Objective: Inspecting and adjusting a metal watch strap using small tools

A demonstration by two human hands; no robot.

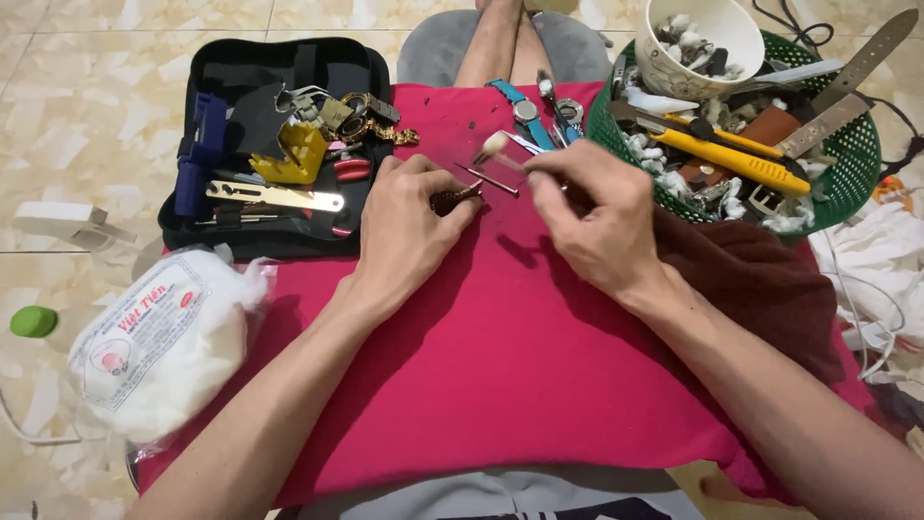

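While the person sits on the tiled floor with a red cloth [500, 356] spread over the lap, both hands meet near the cloth's far edge, and the work looks mid-way rather than finished. At the near left corner a bag of white cotton wool [159, 337] lies half on the cloth, torn open. Further in, the left hand [409, 231] has its grip closed around a small dark knurled tool [452, 199], while the right hand [592, 217] pinches a thin stick tipped with a cotton wad [494, 146], fingers pressed together on it. A slim metal pin [486, 179] rests on the cloth between the two hands. Beyond them a watch with a blue strap [520, 108] lies at the far edge, seemingly waiting its turn. Farther left an open black tool case [274, 144] lies unpacked; farther right a green basket [847, 169] holds straps, used wads and a yellow knife, suggesting some cleaning is already done.
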